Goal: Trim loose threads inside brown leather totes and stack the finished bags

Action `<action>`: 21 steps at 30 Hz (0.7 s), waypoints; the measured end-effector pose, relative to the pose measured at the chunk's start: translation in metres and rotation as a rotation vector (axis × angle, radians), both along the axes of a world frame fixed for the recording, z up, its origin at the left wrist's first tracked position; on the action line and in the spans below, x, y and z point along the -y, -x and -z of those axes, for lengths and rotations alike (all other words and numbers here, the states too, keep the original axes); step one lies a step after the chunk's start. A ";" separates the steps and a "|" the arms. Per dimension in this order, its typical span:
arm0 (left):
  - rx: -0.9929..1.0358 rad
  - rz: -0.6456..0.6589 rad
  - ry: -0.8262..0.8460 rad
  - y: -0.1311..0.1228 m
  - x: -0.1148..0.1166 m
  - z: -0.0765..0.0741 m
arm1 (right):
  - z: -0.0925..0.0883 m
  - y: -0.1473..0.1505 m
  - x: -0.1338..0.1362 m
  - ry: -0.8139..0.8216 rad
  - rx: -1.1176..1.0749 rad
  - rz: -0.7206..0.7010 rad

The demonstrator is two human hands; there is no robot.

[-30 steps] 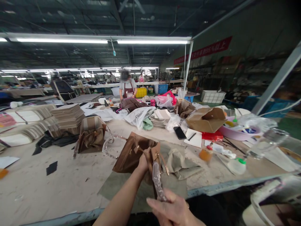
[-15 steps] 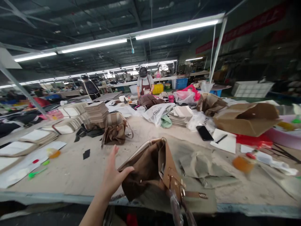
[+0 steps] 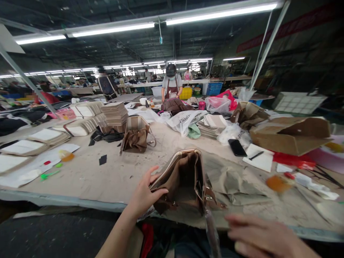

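A brown handbag [image 3: 185,179] stands at the tabletop [image 3: 88,182] near edge.
The left hand [image 3: 146,193] has its grip closed on the bag's side. The right hand [image 3: 258,236] is blurred, so its grip is unreadable. Bare surface lies open leftward. There are two handbags, the second handbag [image 3: 137,134] well behind, and one phone [image 3: 236,147].

The brown handbag [image 3: 185,181] looks like smooth, matt leather with shiny gold metal clasps [image 3: 212,199]. Clear, glossy plastic film [image 3: 213,236] sheathes its handle [image 3: 207,215].
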State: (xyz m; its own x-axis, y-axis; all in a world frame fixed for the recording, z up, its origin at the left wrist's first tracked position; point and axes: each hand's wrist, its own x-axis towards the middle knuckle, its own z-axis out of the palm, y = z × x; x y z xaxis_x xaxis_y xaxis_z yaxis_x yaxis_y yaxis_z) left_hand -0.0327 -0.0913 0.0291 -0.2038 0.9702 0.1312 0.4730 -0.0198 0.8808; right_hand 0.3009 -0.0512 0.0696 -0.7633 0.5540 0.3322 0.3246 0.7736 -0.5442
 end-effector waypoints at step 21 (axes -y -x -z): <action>-0.356 -0.108 0.026 -0.027 0.016 0.009 | -0.011 0.096 -0.120 -0.335 0.265 -0.077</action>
